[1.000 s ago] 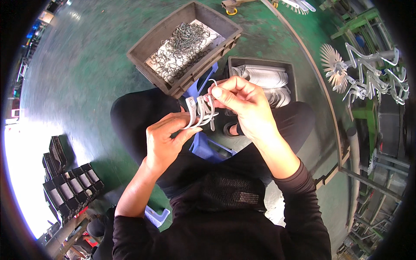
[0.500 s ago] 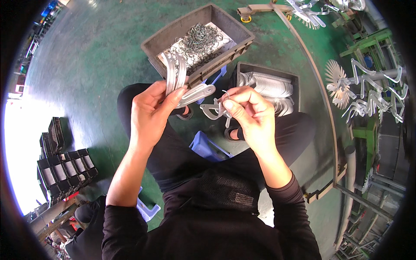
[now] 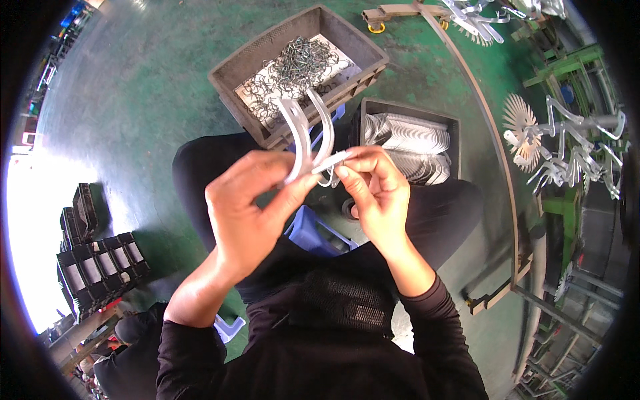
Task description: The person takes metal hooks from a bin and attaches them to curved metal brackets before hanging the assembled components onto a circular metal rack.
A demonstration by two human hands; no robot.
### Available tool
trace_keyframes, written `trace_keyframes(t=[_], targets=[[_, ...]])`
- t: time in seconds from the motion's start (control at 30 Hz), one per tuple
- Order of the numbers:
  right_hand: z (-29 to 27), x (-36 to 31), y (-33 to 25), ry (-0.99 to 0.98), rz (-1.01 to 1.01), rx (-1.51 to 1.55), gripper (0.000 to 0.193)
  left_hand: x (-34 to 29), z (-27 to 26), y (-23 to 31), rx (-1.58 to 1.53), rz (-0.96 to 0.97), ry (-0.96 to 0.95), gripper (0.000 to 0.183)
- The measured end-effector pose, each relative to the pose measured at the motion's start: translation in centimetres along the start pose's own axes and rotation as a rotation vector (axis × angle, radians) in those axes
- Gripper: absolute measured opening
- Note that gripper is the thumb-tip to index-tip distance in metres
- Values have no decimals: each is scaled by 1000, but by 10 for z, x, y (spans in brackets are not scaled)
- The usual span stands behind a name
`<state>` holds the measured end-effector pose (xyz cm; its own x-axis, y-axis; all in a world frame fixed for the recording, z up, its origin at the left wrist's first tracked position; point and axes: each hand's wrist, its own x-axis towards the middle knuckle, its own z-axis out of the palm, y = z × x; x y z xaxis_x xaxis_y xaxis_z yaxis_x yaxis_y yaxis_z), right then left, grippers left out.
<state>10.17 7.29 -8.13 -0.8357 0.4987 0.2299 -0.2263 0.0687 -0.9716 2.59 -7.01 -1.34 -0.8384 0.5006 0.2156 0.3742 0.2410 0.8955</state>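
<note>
My left hand is closed on several curved, silvery flat metal strips. Their arched ends rise above the fingers, and one strip points toward my right hand. With thumb and forefinger, my right hand pinches a small wire hook, mostly hidden, right at that strip's end. Both hands nearly meet over my lap. I cannot tell whether the hook passes through the strip.
Ahead stands a grey plastic crate with a heap of wire hooks. A second crate at my right knee holds stacked metal strips. A blue stool is between my legs. Racks hung with metal parts line the right.
My left hand has moved right and nearer, turning the strips. The right hand has shifted slightly left; the metal pieces that hung below it have gone from view there.
</note>
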Motion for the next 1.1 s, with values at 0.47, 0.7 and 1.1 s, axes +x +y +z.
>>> trace_keyframes(t=[0.47,0.7,1.1], targets=[[-49,47,46,-172,120,-291,18,21,9,-76,-149,159,-182,19],[-32,217,98,-491,38,-783,12,22,6,-108,-153,112,-230,22],[22,266,209,-1155,31,-1297,16,28,-4,-123,-206,118,-340,40]])
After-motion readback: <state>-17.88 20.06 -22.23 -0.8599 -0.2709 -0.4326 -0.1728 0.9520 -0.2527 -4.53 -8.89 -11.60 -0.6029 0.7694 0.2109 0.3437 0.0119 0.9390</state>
